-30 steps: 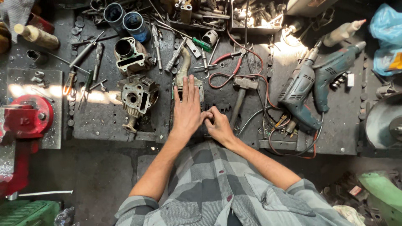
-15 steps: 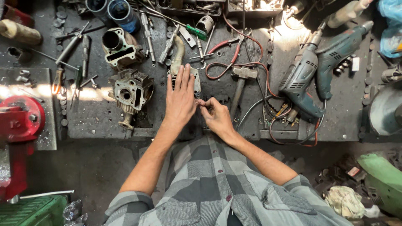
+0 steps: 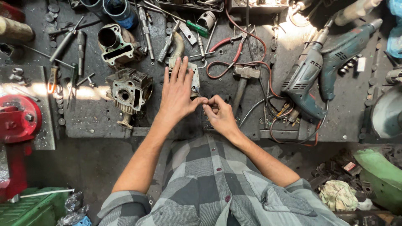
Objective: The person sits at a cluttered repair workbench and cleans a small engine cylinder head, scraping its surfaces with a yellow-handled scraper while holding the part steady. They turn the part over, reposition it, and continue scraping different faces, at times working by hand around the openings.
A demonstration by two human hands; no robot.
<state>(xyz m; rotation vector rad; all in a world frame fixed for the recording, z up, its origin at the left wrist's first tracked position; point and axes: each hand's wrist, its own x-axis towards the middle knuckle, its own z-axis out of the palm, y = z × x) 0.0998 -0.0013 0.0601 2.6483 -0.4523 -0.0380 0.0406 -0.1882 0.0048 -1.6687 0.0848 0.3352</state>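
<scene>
The left hand (image 3: 178, 90) lies flat, fingers spread, on a grey metal engine part (image 3: 193, 79) on the table (image 3: 92, 117), just right of the engine cylinder head (image 3: 127, 90). The right hand (image 3: 218, 114), fingers curled, pinches something too small to tell against the left thumb, left of the hammer (image 3: 242, 81).

Greys, reds and teal showing across a dark tabletop (image 3: 104, 121)

A grey-and-white checked shirt (image 3: 209, 184) is filling the foreground; two teal-green power drills (image 3: 310, 79) are lying by a red cable (image 3: 234, 62), a red vise (image 3: 16, 119) is glowing at the edge, a green-handled screwdriver (image 3: 197, 28) and an orange-handled one (image 3: 52, 79) are lying among dull grey engine castings (image 3: 127, 90), beside a blue can (image 3: 121, 12).
</scene>
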